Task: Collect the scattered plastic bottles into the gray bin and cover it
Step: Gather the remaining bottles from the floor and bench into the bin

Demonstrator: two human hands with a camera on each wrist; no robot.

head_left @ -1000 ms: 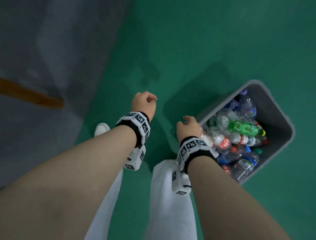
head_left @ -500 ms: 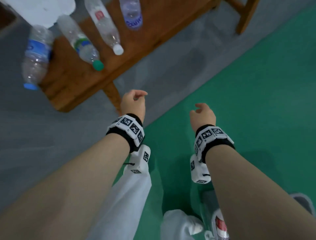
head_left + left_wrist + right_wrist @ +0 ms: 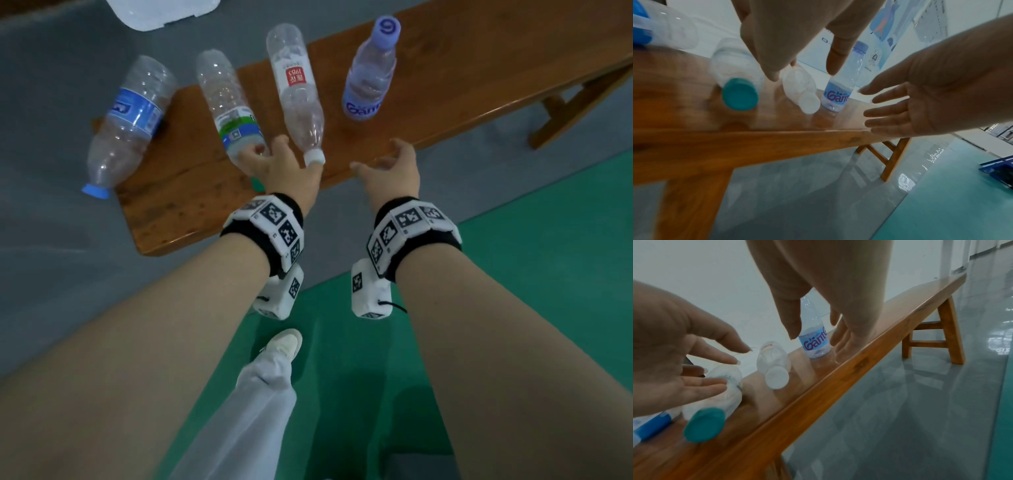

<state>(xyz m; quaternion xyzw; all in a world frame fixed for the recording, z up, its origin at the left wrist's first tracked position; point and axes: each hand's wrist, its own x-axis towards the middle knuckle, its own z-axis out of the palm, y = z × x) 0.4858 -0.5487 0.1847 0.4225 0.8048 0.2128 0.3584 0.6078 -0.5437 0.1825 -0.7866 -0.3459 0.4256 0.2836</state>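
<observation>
four plastic bottles (image 3: 294, 89), one wooden bench (image 3: 445, 68), two hands (image 3: 291, 171)

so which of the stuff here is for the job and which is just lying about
For the job:
- blue-label bottle
- green-cap bottle
- red-label bottle
- upright purple-cap bottle
- left hand, right hand, both empty

Just lying about:
- wooden bench
- white object at the top edge
</observation>
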